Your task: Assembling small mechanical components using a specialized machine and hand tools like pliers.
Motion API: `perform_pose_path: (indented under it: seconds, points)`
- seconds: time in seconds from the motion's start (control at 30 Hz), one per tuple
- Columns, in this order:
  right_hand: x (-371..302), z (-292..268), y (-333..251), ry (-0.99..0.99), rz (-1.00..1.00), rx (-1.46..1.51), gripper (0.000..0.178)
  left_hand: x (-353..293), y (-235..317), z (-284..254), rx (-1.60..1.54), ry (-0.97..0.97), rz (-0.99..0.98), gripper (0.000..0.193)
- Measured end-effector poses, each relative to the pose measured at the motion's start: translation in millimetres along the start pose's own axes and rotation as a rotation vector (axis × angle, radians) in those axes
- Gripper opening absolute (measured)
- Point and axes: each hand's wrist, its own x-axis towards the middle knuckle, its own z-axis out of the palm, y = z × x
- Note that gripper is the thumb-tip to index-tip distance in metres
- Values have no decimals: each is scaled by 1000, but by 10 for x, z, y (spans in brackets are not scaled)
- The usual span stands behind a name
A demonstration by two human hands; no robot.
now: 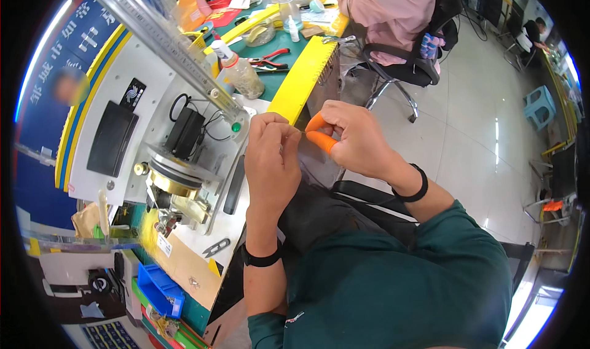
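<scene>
My left hand (270,161) is closed in a pinch, thumb against fingertips, in front of the bench edge. Close to its right, my right hand (359,137) pinches too, with orange finger covers (322,143) on its thumb and forefinger. The fingertips of both hands nearly meet. Something very thin may run between them, but it is too small to name. Left of my hands stands a bench machine (175,180) with a round brass-coloured part and a black box. A pair of small thread snips (216,247) lies on the board below the machine.
A clear bottle (244,78) and red-handled pliers (270,60) sit on the green mat beyond my hands. A yellow strip (301,82) edges the bench. At the lower left is a blue bin (161,290). A person in pink (396,14) sits on a black chair at the far side.
</scene>
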Motion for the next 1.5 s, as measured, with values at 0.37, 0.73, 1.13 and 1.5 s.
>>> perform_pose_path:
  seconds: [0.37, 0.73, 1.13, 1.5]
  points:
    - [109, -190, 410, -187, 176, 62, 11, 138, -178, 338, 23, -67, 43, 7]
    - [394, 316, 1540, 285, 119, -219, 10, 469, -856, 736, 304, -195, -186, 56]
    - [566, 659, 1829, 367, 25, -291, 10, 527, -926, 988, 660, -370, -164, 65]
    - [471, 775, 2015, 436, -107, -445, 12, 477, -825, 1211, 897, -300, -84, 51]
